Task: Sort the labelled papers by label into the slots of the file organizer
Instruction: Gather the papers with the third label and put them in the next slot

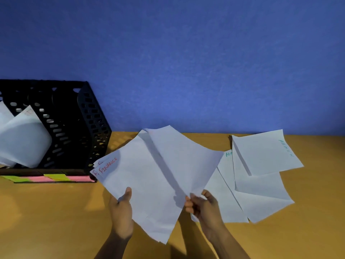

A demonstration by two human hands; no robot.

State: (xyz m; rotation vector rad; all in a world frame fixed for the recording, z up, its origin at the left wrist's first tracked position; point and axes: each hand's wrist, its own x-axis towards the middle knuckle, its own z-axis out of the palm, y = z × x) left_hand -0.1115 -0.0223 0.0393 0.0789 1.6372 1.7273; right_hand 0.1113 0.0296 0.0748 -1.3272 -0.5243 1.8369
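Papers [149,174]: white fanned sheets, red "FINANCE" corner, centre.
Left hand [121,212]: pinching them at 7 o'clock.
Right hand [203,206]: pinching them at 5 o'clock.

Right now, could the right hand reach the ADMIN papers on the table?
Probably yes: the ADMIN papers lie uncovered just beside the right hand, nothing between. But it is pinching the FINANCE sheets, so it must release them first.

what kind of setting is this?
Likely an office-style desk set up for filing: a black file organizer with sticky-note slot labels, a wooden desk against a blue wall, and sheets marked FINANCE and ADMIN.
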